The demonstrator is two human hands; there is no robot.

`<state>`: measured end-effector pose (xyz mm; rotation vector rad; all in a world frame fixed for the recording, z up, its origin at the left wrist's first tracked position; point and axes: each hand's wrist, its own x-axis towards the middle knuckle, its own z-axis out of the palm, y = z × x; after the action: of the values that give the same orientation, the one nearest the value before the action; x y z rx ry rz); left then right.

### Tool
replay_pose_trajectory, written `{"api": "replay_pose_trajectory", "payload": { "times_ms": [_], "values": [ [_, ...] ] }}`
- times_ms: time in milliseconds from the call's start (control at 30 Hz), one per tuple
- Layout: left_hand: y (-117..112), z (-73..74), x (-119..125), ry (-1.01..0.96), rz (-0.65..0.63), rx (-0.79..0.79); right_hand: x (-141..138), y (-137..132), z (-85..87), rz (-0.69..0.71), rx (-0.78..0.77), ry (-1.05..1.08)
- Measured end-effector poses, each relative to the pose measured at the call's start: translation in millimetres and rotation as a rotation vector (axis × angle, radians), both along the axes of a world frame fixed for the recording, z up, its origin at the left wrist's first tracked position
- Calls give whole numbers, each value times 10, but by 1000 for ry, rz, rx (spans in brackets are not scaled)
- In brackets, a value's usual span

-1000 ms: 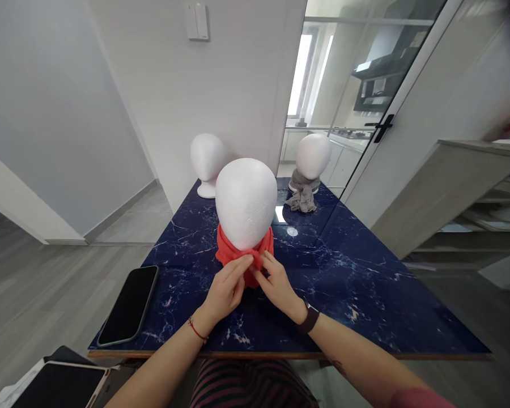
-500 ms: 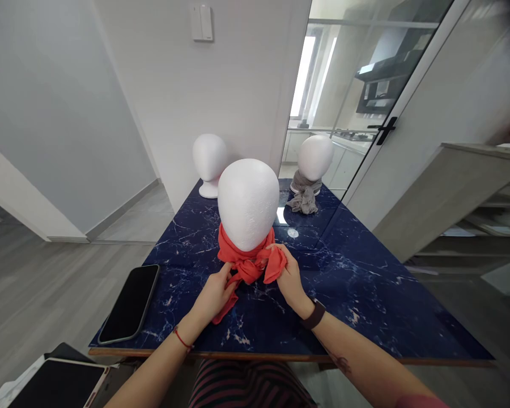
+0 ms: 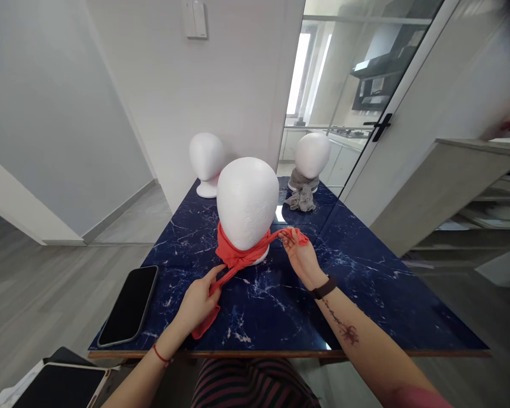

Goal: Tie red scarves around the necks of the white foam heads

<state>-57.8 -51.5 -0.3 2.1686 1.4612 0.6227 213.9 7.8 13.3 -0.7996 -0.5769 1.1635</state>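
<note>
Stretching between two bare hands, a bright red, thin fabric scarf circles the neck of a smooth white foam mannequin head, which stands upright near the middle of a glossy dark-blue, white-veined tabletop. The scarf crosses at the front of the neck, and its two ends run outward in opposite directions. The left hand has its grip closed around one end — the loose cloth hanging below the fingers, towards the near edge. The right hand pinches the other end between thumb and fingers, the strip drawn out narrow and a little red tip showing beyond the grip. A red cord bracelet rings the left wrist; a dark watch strap rings the right. Behind the scarf-wrapped head stand two more — a bare white foam head to the left, and a white foam head to the right with a crumpled grey fabric scarf knotted around its neck. A black-screened smartphone lies at the tabletop's left edge.
</note>
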Motion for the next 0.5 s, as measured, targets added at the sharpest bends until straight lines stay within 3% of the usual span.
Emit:
{"api": "replay_pose_trajectory", "payload": {
  "times_ms": [167, 367, 500],
  "values": [
    [28, 122, 93, 5, -131, 14, -95, -137, 74, -85, 151, -244],
    [421, 147, 226, -216, 157, 292, -303, -430, 170, -132, 262, -614],
    [661, 79, 308, -292, -17, 232, -287, -488, 138, -168, 277, -684]
  ]
}}
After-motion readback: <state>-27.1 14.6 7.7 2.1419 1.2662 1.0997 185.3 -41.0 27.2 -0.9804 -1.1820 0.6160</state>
